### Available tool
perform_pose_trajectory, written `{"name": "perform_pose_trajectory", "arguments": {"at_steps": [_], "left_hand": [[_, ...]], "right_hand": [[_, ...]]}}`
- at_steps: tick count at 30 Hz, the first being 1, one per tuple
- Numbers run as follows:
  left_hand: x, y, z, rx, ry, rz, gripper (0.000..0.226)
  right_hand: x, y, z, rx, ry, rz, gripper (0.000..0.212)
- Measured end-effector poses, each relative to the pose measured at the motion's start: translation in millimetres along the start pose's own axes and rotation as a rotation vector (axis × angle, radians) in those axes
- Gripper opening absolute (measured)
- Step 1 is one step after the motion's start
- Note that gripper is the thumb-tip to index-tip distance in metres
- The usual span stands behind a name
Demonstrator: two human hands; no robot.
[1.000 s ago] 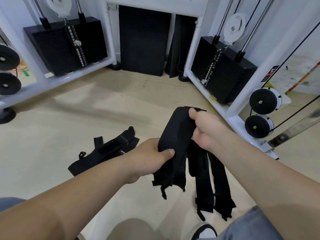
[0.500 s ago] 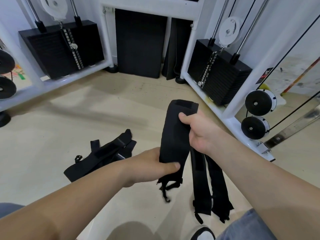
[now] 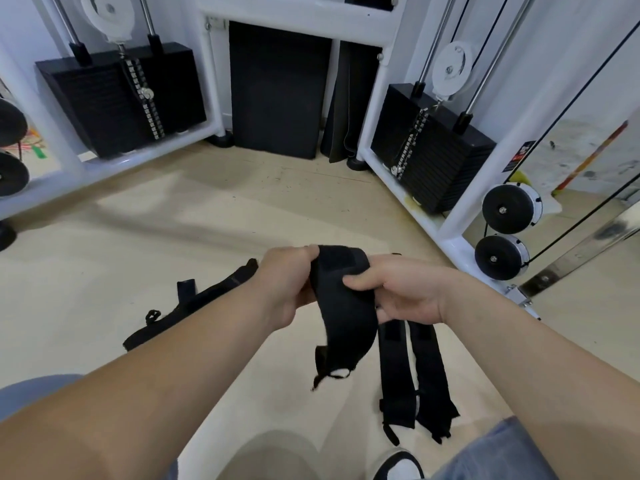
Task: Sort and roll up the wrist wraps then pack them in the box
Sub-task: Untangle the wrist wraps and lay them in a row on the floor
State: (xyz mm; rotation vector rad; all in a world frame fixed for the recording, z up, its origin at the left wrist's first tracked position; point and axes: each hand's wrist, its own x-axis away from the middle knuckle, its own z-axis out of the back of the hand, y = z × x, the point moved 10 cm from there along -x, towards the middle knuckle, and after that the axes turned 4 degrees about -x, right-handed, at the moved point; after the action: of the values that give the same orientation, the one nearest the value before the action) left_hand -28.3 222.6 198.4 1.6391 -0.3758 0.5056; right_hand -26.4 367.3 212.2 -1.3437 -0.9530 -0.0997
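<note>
A black wrist wrap (image 3: pixel 343 317) hangs in front of me, folded over at its top end, its thumb loop dangling below. My left hand (image 3: pixel 287 289) pinches the top fold from the left. Gripping the same wrap from the right is my right hand (image 3: pixel 398 292), thumb across its front. Two more black wraps (image 3: pixel 412 372) lie side by side on the floor under my right hand. Further wraps (image 3: pixel 194 303) lie in a heap on the floor to the left, partly hidden by my left forearm. No box is in view.
The floor (image 3: pixel 173 237) is pale wood. A white cable machine frame (image 3: pixel 460 216) with black weight stacks (image 3: pixel 436 154) stands right and at the back left. Black mats (image 3: pixel 277 88) lean against the back wall. My shoe (image 3: pixel 398 465) shows at the bottom edge.
My left hand has moved from the wrap's lower part up to its top end. My right hand has come lower and the wrap's top is now folded over between both hands.
</note>
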Motion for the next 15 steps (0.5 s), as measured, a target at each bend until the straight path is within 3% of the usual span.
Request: {"name": "perform_pose_trajectory", "arguments": {"at_steps": [5,10,12,15], "left_hand": [[-2,3,-19,-0.118,-0.025,-0.132,0.015],[-1,-21,-47,-0.189,-0.244,-0.067,0.023],[-4,-34,-58,-0.226,-0.377,0.0,0.023],[-26,-44,-62,-0.237,-0.393,0.018,0.03]], "right_hand": [[-9,18,28,-0.231,0.207,-0.021,0.053],[-29,30,57,-0.499,0.448,-0.004,0.037],[-40,23,70,-0.502,0.529,0.038,0.036],[-64,11,90,-0.449,0.585,0.047,0.038]]}}
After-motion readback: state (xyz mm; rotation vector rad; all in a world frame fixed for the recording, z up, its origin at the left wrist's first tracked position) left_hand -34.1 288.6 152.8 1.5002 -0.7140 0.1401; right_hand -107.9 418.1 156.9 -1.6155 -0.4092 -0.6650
